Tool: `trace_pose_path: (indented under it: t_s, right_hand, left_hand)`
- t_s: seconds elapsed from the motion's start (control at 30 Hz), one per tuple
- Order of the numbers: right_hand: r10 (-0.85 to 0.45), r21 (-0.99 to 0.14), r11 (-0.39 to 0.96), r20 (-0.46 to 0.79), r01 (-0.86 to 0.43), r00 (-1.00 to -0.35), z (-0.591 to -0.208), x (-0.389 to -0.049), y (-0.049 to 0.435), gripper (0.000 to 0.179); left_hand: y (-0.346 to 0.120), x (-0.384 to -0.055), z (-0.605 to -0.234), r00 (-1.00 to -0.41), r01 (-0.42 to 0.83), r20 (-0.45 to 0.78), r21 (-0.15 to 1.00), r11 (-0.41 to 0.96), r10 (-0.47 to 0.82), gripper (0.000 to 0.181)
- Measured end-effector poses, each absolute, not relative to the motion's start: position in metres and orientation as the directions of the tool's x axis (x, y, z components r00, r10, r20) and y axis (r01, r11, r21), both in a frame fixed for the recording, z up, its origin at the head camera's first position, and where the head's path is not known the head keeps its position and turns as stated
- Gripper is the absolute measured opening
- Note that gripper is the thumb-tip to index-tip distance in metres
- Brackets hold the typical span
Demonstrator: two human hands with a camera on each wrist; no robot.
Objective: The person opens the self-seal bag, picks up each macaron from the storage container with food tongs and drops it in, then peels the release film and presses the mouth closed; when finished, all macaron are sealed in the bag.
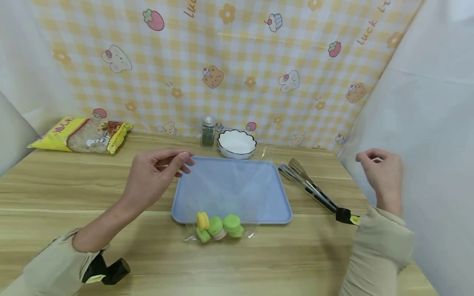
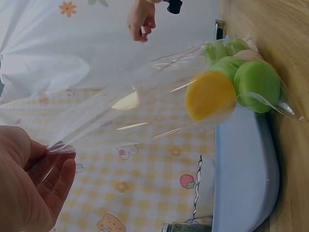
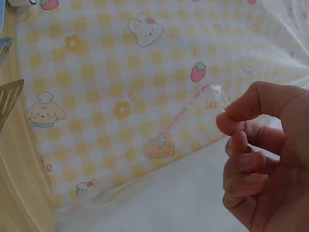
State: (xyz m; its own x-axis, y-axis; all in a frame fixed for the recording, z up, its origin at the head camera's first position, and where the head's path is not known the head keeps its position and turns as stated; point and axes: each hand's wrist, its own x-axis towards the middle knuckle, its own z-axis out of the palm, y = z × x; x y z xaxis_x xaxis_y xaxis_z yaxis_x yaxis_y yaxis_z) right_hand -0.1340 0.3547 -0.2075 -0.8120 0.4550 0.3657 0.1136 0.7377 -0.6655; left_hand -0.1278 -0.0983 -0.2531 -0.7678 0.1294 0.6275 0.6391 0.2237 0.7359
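Note:
Thumb and fingers of my left hand (image 1: 149, 174) pinch the upper edge of a clear plastic bag (image 2: 145, 111), which stretches down to the table. Several toy-like macarons (image 1: 216, 225), green, yellow and pale, lie bunched in its bottom, just in front of the blue tray (image 1: 286, 216). Out to the right, my right hand (image 1: 385, 172) is raised and apart from the bag. Between its thumb and forefinger it pinches a thin clear plastic strip (image 3: 217, 93) with faint reddish marks trailing away. In the head view that strip hardly shows.
A white scalloped bowl (image 1: 237, 144) and a glass shaker jar (image 1: 208, 132) stand behind the tray. Metal tongs (image 1: 309, 187) with a slotted end lie to its right. At the back left rests a yellow food packet (image 1: 83, 135). Patterned cloth (image 1: 237, 53) hangs behind the table.

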Motion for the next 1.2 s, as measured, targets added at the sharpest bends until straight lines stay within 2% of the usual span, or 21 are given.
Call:
trace_pose_path:
  t_s: [0.13, 0.23, 0.33, 0.47, 0.63, 0.7, 0.8, 0.93, 1.0, 1.1, 1.13, 1.2]
  right_hand:
    - [0.21, -0.485, 0.873, 0.28, 0.05, -0.937, -0.215, -0.139, 0.345, 0.024]
    - [0.049, -0.411, 0.911, 0.182, -0.03, -0.982, -0.225, -0.148, 0.339, 0.026]
    - [-0.055, -0.369, 0.926, 0.084, -0.082, -0.995, -0.237, -0.159, 0.333, 0.022]
    - [-0.12, -0.327, 0.939, -0.034, -0.102, -0.992, -0.252, -0.171, 0.323, 0.022]
    - [-0.156, -0.385, 0.919, -0.17, -0.08, -0.973, -0.26, -0.178, 0.308, 0.027]
    - [-0.139, -0.412, 0.909, -0.148, -0.067, -0.979, -0.26, -0.179, 0.304, 0.03]
    - [-0.102, -0.388, 0.916, 0.023, -0.102, -0.995, -0.259, -0.178, 0.302, 0.034]
    - [-0.013, -0.359, 0.929, 0.216, -0.092, -0.976, -0.255, -0.175, 0.3, 0.024]
    - [0.02, -0.379, 0.923, 0.214, -0.064, -0.977, -0.251, -0.173, 0.297, 0.038]
    - [0.032, -0.436, 0.899, 0.155, -0.039, -0.987, -0.242, -0.17, 0.292, 0.07]
    - [0.032, -0.452, 0.891, 0.154, -0.042, -0.988, -0.238, -0.168, 0.29, 0.076]
    - [0.016, -0.475, 0.876, 0.195, -0.08, -0.981, -0.231, -0.164, 0.286, 0.077]
  left_hand:
    - [-0.099, -0.128, -0.252, -0.771, 0.636, 0.623, 0.737, 0.23, 0.134, 0.014]
    - [-0.1, -0.129, -0.253, -0.773, 0.634, 0.62, 0.739, 0.228, 0.138, 0.015]
    - [-0.101, -0.129, -0.254, -0.776, 0.63, 0.614, 0.743, 0.227, 0.142, 0.016]
    - [-0.102, -0.13, -0.254, -0.782, 0.623, 0.607, 0.748, 0.231, 0.145, 0.016]
    - [-0.104, -0.13, -0.253, -0.785, 0.619, 0.602, 0.746, 0.248, 0.148, 0.016]
    - [-0.104, -0.13, -0.253, -0.785, 0.618, 0.601, 0.745, 0.251, 0.149, 0.016]
    - [-0.104, -0.131, -0.252, -0.787, 0.616, 0.598, 0.748, 0.246, 0.151, 0.016]
    - [-0.104, -0.131, -0.252, -0.79, 0.612, 0.593, 0.754, 0.238, 0.155, 0.016]
    - [-0.104, -0.131, -0.252, -0.79, 0.612, 0.593, 0.754, 0.238, 0.155, 0.016]
    - [-0.104, -0.132, -0.252, -0.79, 0.613, 0.594, 0.754, 0.235, 0.154, 0.016]
    - [-0.104, -0.132, -0.252, -0.789, 0.614, 0.595, 0.754, 0.235, 0.154, 0.016]
    - [-0.105, -0.132, -0.252, -0.788, 0.615, 0.596, 0.753, 0.233, 0.153, 0.016]
